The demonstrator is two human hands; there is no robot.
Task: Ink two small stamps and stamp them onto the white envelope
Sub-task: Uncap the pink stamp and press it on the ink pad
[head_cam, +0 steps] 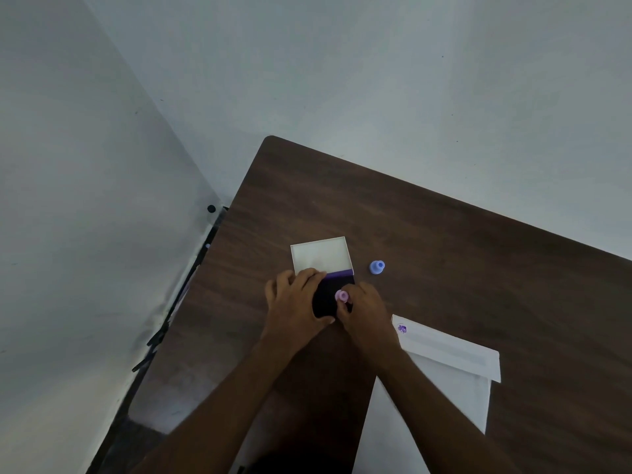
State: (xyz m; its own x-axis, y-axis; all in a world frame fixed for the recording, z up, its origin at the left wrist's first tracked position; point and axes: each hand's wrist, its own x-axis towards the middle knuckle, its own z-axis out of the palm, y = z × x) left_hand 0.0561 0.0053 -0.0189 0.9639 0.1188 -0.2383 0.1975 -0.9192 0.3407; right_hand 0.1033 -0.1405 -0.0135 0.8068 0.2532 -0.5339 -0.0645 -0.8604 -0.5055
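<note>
An ink pad point(327, 295) lies open on the dark wooden table point(444, 254), its pale lid point(321, 255) folded back behind the dark purple pad. My left hand point(294, 302) grips the pad's left side. A small pink stamp point(341, 296) stands on the pad's right part, pinched by my right hand point(364, 309). A blue stamp point(377, 267) stands alone on the table, just right of the lid. The white envelope point(441, 374) lies to the right under my right forearm, with one purple stamp mark point(402, 328) near its top left corner.
The table's far edge and left edge run close to grey walls point(307, 63). Black rods or cables point(178, 302) hang along the table's left side. Bare tabletop stretches behind and to the right of the ink pad.
</note>
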